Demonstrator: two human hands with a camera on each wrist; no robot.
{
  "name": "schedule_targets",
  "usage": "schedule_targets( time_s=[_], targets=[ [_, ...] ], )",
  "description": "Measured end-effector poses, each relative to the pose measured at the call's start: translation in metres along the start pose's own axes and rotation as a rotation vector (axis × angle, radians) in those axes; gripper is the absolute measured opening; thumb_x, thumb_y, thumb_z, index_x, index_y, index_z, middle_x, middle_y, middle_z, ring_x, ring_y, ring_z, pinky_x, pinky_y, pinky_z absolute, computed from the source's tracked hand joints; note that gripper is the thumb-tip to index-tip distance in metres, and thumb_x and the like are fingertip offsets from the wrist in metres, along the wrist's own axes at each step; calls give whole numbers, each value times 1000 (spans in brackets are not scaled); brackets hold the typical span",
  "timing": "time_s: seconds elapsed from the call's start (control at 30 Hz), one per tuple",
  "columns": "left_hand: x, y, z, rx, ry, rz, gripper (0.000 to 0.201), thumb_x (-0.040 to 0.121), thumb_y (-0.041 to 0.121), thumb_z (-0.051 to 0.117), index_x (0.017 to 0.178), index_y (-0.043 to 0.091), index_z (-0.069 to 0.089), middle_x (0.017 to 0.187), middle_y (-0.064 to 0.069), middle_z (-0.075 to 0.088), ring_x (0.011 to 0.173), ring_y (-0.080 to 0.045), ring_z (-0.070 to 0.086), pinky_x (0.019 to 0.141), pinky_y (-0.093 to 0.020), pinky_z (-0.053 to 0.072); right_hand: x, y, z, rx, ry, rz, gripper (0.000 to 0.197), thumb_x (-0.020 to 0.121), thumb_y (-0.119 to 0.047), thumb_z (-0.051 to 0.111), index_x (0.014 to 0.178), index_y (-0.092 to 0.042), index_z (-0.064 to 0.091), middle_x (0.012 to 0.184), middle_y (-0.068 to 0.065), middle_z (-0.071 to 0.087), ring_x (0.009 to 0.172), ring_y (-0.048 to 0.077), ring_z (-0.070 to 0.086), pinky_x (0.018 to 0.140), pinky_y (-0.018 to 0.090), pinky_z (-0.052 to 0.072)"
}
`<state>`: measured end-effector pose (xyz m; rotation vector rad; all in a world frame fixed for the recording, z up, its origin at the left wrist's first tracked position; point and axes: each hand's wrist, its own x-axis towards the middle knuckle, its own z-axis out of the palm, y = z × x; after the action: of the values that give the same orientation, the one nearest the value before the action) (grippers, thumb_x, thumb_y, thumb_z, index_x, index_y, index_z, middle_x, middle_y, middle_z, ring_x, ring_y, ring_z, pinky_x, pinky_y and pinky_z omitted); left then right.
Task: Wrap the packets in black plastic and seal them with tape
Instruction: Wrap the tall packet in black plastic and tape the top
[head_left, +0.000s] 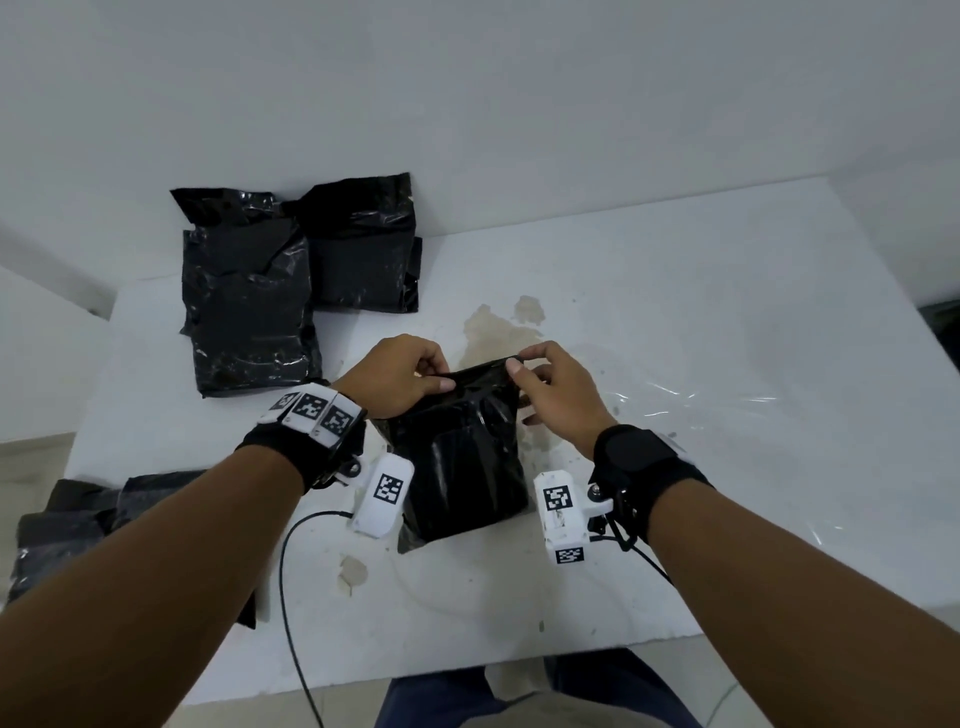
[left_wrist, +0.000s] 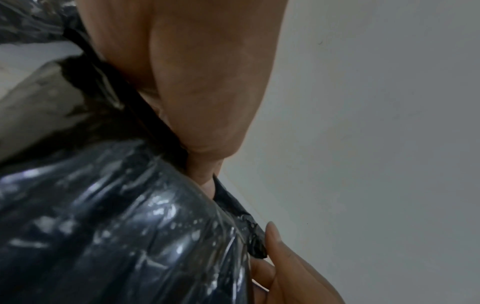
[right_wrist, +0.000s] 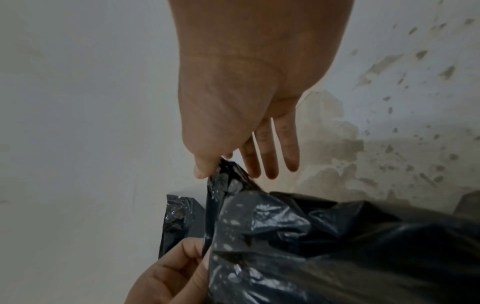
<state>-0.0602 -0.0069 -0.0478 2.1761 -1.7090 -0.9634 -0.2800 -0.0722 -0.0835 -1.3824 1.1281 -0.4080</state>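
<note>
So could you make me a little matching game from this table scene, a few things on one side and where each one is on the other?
Things:
1. left hand
2. right hand
3. two wrapped packets
4. brown stain

Places:
a. far left of the table
b. pinching the bag's right top corner
c. on the table just beyond the bag
d. pinching the bag's left top corner

Pairs: 1-d, 2-b, 3-a, 4-c

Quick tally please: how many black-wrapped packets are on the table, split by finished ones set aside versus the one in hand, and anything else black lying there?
Wrapped packets set aside: 2
Packet being wrapped, held by both hands: 1
Pile of black plastic sheets at the left edge: 1
Total: 4
</note>
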Motion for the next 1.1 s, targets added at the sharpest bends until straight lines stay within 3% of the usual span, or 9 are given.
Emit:
schedule_targets(
  time_s=[0.23,0.4,0.53,0.7,0.87,1.0,1.1],
  targets=[
    [3,38,2,59,-47,39,10,87,27,74,82,23,67,85,5,67,78,-10,63,75,-23,45,-27,14,-47,17,232,-13,25,97,-44,56,100,-19,58,82,4,71,64,12,67,67,37,59],
    [4,61,9,111,-70,75,11,87,27,75,81,22,67,82,5,67,75,-11,64,72,-22,45,-35,32,-98,-123,465,28,18,91,-39,63,90,-21,62,74,-2,69,75,19,67,73,32,53],
    [9,75,12,167,-79,89,11,87,26,75,81,23,66,79,8,66,76,-12,64,68,-19,44,-33,34,-154,-272,657,94,15,91,-31,61,94,-17,63,85,-2,67,90,23,63,74,26,38],
    [15,86,19,217,-82,86,13,87,27,74,79,25,64,82,6,67,77,-9,63,65,-17,40,-19,41,-197,-480,592,144,22,93,-23,55,111,-9,58,108,10,65,106,31,57,81,31,42],
    [20,101,21,229,-81,77,14,87,26,75,78,26,63,87,2,69,76,-8,62,66,-15,40,-15,56,-221,-728,546,384,41,95,-30,53,129,-10,44,136,16,38,125,36,37,101,47,40],
    [26,111,26,236,-90,58,11,87,27,74,83,22,66,89,1,69,81,-13,63,68,-14,41,-11,71,-242,-744,450,534,49,96,-31,52,135,-6,37,142,19,36,131,39,36,108,46,33],
    [30,118,31,245,-111,55,11,87,27,74,83,22,66,90,2,68,79,-11,61,67,-13,39,-7,81,-248,-718,402,616,56,94,-32,55,138,-1,38,141,22,42,128,39,44,109,44,37]
  ],
)
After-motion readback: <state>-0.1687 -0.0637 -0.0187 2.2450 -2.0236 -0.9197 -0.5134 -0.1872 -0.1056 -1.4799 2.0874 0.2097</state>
